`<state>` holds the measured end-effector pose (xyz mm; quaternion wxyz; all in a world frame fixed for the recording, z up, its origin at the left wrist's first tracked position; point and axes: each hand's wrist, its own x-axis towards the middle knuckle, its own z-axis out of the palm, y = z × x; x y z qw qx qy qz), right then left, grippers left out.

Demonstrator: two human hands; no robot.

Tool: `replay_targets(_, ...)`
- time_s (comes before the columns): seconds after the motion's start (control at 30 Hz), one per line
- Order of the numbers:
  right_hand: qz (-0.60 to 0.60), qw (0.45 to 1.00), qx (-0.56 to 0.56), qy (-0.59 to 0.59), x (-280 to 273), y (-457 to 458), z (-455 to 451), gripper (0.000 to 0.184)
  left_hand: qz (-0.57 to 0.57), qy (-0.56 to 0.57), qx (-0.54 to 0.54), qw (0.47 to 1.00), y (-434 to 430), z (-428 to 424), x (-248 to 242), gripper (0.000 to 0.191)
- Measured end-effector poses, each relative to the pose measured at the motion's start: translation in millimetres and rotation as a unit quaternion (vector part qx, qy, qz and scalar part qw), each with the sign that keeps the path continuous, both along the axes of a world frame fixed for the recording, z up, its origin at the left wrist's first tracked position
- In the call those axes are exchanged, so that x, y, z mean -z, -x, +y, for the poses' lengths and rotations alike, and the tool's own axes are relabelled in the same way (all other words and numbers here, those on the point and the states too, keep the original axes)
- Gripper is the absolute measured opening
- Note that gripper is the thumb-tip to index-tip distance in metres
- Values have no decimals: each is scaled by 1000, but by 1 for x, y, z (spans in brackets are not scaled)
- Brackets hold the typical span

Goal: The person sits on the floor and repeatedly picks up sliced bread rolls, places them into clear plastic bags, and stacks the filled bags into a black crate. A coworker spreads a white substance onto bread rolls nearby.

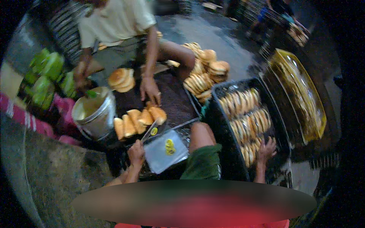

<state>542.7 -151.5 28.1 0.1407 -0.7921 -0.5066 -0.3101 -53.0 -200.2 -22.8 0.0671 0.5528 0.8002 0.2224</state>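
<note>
My left hand point(137, 154) grips a thin tool like a knife or tongs point(149, 131); its tip reaches a round yellow-green slice point(154, 131) beside a row of bread buns point(135, 121). Just right of this hand lies a stack of clear plastic bags point(162, 159) with several yellow slices point(169, 146) on top. My right hand point(266, 148) is inside a black plastic crate point(248, 81), fingers spread at the near end of rows of wrapped filled buns point(249, 125). Whether it touches a bun I cannot tell.
A co-worker's hand point(151, 89) is at the bun row, the other point(81, 82) near a white bucket point(95, 114). Round buns point(122, 79) sit behind the row. More bread is piled point(201, 74) behind the crate. Green leafy vegetables point(45, 77) lie left; a yellow crate point(322, 114) stands right.
</note>
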Motion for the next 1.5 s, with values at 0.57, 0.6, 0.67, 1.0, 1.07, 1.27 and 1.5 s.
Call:
replay_targets(0.57, 346, 770, -341, 414, 17, 487, 233, 53, -733, -287, -176, 591, 16, -33, -35, 19)
replay_targets(0.6, 425, 729, -364, 395, 25, 467, 241, 52, -737, -282, -222, 572, 15, -34, -34, 16)
replay_targets(0.67, 544, 655, -393, 348, 45, 423, 255, 52, -746, -303, -240, 543, 10, -26, -27, 14)
replay_targets(1.0, 736, 471, -415, 252, 61, 380, 193, 45, -744, -318, -305, 502, -49, 81, 0, 32)
replay_targets(1.07, 730, 423, -471, 258, 46, 382, 171, 43, -732, -322, -332, 500, -58, 92, -1, 34)
replay_targets(1.27, 808, 415, -364, 205, 36, 378, 114, 37, -781, -319, -220, 490, -80, 103, -6, 35)
replay_targets(1.5, 819, 377, -368, 227, 17, 390, 78, 36, -709, -191, -119, 668, -96, 71, -19, 31)
